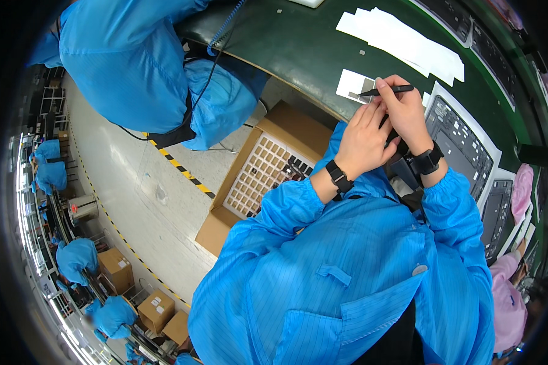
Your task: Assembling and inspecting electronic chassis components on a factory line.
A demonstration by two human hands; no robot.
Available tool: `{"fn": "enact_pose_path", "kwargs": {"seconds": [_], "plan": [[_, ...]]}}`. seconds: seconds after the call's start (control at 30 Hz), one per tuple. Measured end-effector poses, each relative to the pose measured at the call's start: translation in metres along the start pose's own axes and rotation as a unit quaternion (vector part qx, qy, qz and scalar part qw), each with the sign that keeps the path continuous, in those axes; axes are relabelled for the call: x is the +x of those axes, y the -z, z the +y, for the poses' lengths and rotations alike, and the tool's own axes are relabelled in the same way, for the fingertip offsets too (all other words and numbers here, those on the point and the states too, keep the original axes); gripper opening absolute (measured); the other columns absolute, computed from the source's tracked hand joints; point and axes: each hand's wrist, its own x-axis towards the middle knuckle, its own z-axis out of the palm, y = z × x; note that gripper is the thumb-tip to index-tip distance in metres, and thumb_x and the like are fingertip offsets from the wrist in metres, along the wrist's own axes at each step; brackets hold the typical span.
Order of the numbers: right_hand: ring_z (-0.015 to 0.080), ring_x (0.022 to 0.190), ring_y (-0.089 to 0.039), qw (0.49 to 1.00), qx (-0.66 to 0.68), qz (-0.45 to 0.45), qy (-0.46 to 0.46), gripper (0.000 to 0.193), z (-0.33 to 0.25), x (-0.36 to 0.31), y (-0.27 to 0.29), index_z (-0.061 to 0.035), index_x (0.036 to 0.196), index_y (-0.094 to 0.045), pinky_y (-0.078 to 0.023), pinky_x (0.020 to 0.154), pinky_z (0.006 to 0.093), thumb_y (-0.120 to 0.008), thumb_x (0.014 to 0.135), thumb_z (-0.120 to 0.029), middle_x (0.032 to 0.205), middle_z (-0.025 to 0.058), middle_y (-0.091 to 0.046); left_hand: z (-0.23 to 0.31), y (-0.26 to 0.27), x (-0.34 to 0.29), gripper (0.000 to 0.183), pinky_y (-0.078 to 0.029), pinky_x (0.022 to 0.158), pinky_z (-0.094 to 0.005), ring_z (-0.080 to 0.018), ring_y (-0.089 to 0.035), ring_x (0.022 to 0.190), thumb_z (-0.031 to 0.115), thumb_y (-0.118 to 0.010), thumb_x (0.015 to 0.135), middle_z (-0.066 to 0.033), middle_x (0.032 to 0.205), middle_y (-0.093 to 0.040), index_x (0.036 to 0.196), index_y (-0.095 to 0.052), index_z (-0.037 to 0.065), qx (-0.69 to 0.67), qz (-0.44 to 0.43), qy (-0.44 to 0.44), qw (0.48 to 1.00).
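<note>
My right hand [405, 109] grips slim black tweezers [403, 89] between thumb and fingers. The tweezers' tip lies over a small white sheet [349, 83] with grey square pieces on it, at the table's edge. My left hand [364, 139] is beside the right one, its fingers stretched toward the near edge of that sheet. Its fingertips are partly covered by the right hand, and a dark object shows in part between the two hands.
The green table [286, 52] carries white papers [402, 42] and dark panels with white frames [460, 143]. Left of me stands an open carton [216, 228] holding a white compartment tray [252, 176]. A co-worker in blue [128, 67] sits at the far left.
</note>
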Motion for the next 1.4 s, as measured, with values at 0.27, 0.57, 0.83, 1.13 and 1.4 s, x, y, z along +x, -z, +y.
{"fn": "enact_pose_path", "kwargs": {"seconds": [0.27,0.57,0.83,1.13,1.4], "plan": [[0.0118,0.063,-0.059,0.996,0.086,-0.005,-0.03,0.028,0.006,0.001,-0.001,-0.0014,0.087,-0.064,-0.046,0.059,0.0252,-0.061,0.092,-0.028,0.068,0.0053,-0.064,0.0,0.001,0.004,0.043,-0.039,0.1,-0.0464,-0.038,-0.05,0.116,0.026,-0.068,0.074,-0.0225,0.119,-0.054,0.106,-0.063,-0.002,0.002,0.013,-0.002,1.0],[0.0107,0.065,-0.061,0.999,0.035,0.022,0.019,0.023,0.003,-0.003,-0.007,-0.0002,0.094,-0.066,-0.047,0.059,0.0244,-0.061,0.093,-0.023,0.069,0.0046,-0.064,0.0,-0.002,0.002,0.043,-0.04,0.099,-0.0465,-0.0383,-0.052,0.111,0.026,-0.068,0.074,-0.0233,0.117,-0.055,0.104,-0.063,-0.004,0.005,0.0,0.003,1.0],[0.0029,0.06,-0.056,0.976,0.182,0.122,-0.008,0.022,-0.023,-0.024,0.075,-0.0001,0.104,-0.066,-0.037,0.046,0.0152,-0.061,0.094,-0.019,0.07,0.0031,-0.064,0.004,0.007,0.005,0.049,-0.038,0.102,-0.046,-0.0364,-0.046,0.124,0.026,-0.064,0.08,-0.0187,0.132,-0.051,0.123,-0.057,0.003,0.02,-0.033,0.023,0.999],[0.0055,0.059,-0.057,0.963,0.182,0.131,-0.147,0.02,0.037,-0.105,0.138,0.0015,0.101,-0.064,-0.039,0.048,0.0165,-0.06,0.094,-0.017,0.069,0.0024,-0.061,0.035,0.004,0.022,0.006,-0.041,0.075,-0.0409,-0.0297,-0.055,0.083,0.011,-0.061,0.082,-0.0079,0.083,-0.061,0.086,-0.063,0.007,-0.086,-0.034,0.121,0.988],[0.0059,0.062,-0.057,0.986,0.133,0.068,-0.077,0.018,0.045,-0.094,0.114,0.002,0.098,-0.064,-0.048,0.058,0.0201,-0.062,0.092,-0.015,0.072,0.0005,-0.061,0.051,-0.017,0.031,0.011,-0.038,0.071,-0.0414,-0.0294,-0.054,0.074,0.015,-0.06,0.083,-0.0084,0.073,-0.06,0.078,-0.063,0.006,-0.04,-0.102,0.112,0.988]]}}
